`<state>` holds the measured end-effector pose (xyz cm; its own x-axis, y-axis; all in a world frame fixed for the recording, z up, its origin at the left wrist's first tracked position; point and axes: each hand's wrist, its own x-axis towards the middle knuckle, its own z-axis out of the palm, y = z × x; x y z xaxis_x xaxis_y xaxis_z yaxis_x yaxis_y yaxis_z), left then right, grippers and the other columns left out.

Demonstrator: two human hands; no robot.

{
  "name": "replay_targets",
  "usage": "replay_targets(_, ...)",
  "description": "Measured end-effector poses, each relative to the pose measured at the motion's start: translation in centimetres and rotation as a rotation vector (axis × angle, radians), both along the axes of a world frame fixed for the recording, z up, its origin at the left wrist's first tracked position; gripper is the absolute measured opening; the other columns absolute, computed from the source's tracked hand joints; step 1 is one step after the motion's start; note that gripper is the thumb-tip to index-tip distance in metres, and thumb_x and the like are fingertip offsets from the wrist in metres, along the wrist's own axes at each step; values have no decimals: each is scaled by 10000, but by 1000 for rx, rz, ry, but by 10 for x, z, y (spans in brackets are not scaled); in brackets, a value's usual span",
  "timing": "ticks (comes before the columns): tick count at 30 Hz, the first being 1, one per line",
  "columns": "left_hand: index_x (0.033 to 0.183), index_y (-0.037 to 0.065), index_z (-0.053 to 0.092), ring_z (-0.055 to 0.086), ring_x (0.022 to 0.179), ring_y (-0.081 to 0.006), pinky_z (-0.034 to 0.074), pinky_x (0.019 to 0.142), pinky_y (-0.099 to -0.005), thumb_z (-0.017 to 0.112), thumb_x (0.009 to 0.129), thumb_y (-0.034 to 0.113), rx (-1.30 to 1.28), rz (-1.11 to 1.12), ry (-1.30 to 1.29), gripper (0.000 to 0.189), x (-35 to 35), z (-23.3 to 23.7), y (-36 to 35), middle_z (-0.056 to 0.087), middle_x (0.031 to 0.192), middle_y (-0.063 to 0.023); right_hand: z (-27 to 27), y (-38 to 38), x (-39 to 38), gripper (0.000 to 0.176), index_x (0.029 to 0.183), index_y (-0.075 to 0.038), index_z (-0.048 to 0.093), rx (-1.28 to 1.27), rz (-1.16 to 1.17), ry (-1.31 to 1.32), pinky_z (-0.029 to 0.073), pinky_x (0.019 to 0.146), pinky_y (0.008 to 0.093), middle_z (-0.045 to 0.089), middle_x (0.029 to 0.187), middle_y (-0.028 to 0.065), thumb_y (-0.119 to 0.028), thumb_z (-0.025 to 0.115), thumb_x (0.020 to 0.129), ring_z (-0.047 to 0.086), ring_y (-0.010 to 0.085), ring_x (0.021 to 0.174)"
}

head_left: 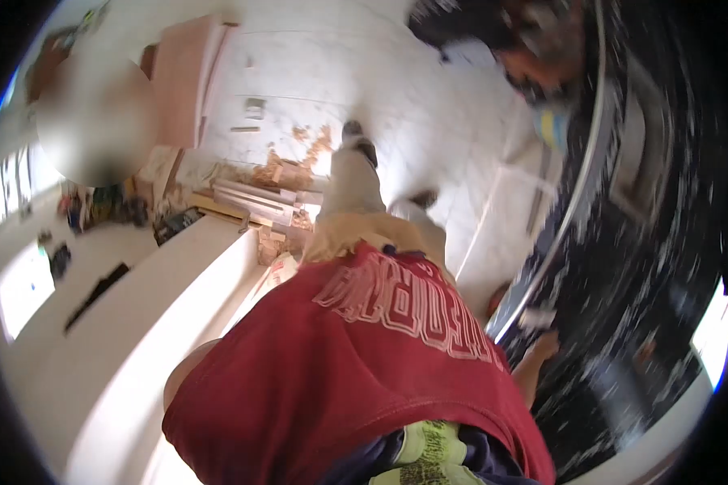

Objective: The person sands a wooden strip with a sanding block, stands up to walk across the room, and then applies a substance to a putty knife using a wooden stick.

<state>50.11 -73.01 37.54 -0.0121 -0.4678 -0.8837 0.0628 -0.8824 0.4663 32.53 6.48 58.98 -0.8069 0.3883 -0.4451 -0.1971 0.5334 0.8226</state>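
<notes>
On the black speckled slab (623, 267), right hand (544, 347), apparently open; left hand out of view.

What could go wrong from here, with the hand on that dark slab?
The right hand rests at the edge of the dark speckled slab; fingers could get pinched if it shifts. Wood scraps lie on the floor beside the shoe, a trip risk. Another person leans near the slab and could be bumped.

Blurred right hand (544, 346) against the black speckled slab (623, 242), red shirt (340, 372) below, white board (137, 323) opposite
</notes>
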Motion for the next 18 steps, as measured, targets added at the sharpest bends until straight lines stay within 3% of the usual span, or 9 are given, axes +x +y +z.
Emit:
replay_targets(1,1486,160,453,530,1290,-377,436,1041,-536,618,916,595,-24,-3,-25,737,7,-12,-7,448,1515,-175,9,-24,-16,187,1040,-99,736,158,10,-115,598,747,338,721,1085,46,-175,585,959,743,193,921)
replay_targets(3,1527,175,421,514,1317,-384,423,1059,-544,615,915,612,-60,9,8,777,5,-35,-41,410,1565,-173,-2,-97,-91,212,1077,-96,714,-43,-86,131,568,789,353,700,1124,57,-212,579,962,721,205,962)
replay_targets(4,1548,182,405,506,1330,-388,416,1068,-548,614,915,620,-38,44,92,798,-6,-46,-68,391,1590,-173,-16,-147,-137,228,1096,-95,703,-361,-197,356,553,810,361,690,1144,63,-230,576,964,710,211,982)
replay_targets(6,1593,163,301,423,1405,-450,378,1097,-642,500,952,678,154,100,334,845,-55,31,-162,369,1587,-230,-50,-277,-247,265,1133,-92,682,-1596,-831,938,522,851,376,668,1184,74,-266,570,967,688,223,1022)
replay_targets(8,1591,137,283,385,1440,-440,345,1146,-651,438,985,667,10,310,643,820,-96,57,-253,376,1578,-234,-60,-427,-335,308,1171,-90,660,-1997,-1024,834,492,893,391,647,1223,86,-302,564,970,666,234,1062)
replay_targets(9,1581,148,309,464,1387,-424,388,1121,-624,433,1001,630,-105,221,714,765,-111,76,-297,409,1562,-223,-63,-492,-365,330,1189,-89,650,-2096,-1075,729,477,914,398,636,1243,91,-320,561,971,654,240,1082)
replay_targets(12,1483,150,466,623,1219,-306,491,1020,-498,511,1017,477,-359,-233,459,571,-125,112,-399,615,1379,-155,-56,-641,-410,401,1245,-85,617,-2252,-1164,435,431,976,421,605,1303,108,-374,552,976,621,258,1142)
replay_targets(16,1316,189,618,707,951,-191,541,791,-371,609,965,471,-406,-434,258,450,-128,137,-467,722,1145,-74,-81,-749,-393,500,1320,-80,574,-2351,-1449,181,370,1059,451,562,1382,131,-447,539,982,577,281,1222)
replay_targets(18,1221,191,661,697,877,-223,520,792,-481,613,945,496,-297,-471,76,414,-127,92,-492,730,1084,-61,-101,-786,-376,551,1357,-77,553,-2421,-1642,79,340,1101,466,541,1421,142,-483,533,985,555,293,1263)
